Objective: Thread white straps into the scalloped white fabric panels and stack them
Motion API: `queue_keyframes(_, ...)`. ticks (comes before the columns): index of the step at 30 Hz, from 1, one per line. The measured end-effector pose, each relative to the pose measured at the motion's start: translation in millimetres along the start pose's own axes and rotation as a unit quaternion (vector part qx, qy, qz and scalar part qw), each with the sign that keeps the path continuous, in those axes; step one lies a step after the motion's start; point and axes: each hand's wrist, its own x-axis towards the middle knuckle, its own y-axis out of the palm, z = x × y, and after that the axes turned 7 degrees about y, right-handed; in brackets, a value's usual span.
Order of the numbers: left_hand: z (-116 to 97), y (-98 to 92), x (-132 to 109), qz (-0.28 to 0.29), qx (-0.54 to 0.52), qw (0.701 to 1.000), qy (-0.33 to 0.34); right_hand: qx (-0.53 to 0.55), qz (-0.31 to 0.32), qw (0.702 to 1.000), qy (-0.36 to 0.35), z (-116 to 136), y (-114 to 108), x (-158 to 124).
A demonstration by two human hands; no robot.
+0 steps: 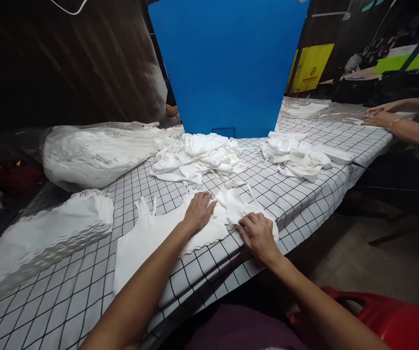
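Note:
A flat white garment [151,240] with thin straps and a wavy edge lies near the table's front edge. My left hand [199,211] rests on its right part, fingers stretched out and pressed down on the cloth. To the right, a crumpled white garment [231,203] with loose straps lies against the flat one, partly overlapping it. My right hand [258,233] has its fingers curled on this cloth by the table edge, thumb and fingertips pinching it. Whether the two garments are separate pieces under my hands cannot be made out.
Two loose white garment heaps [202,158] [297,155] lie beyond my hands, before an upright blue panel [227,68]. Left are a neat garment stack [59,228] and a filled clear plastic bag [100,150]. Another person's hands [384,114] work at right. A red chair [395,316] stands below.

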Motion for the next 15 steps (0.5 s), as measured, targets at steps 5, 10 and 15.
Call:
queue_keyframes(5, 4, 4.8, 9, -0.011, -0.016, 1.000, -0.007, 0.211, 0.062, 0.971, 0.097, -6, -17, 15)
queue_keyframes(10, -34, -14.9, 30, -0.044, -0.089, 0.994, 0.050, 0.485, 0.112, 0.842, 0.208, -10, -54, 43)
queue_keyframes(15, -38, -35.3, 52, 0.045, -0.007, 0.999, -0.011, 0.543, 0.130, 0.805, 0.199, 2, -89, 68)
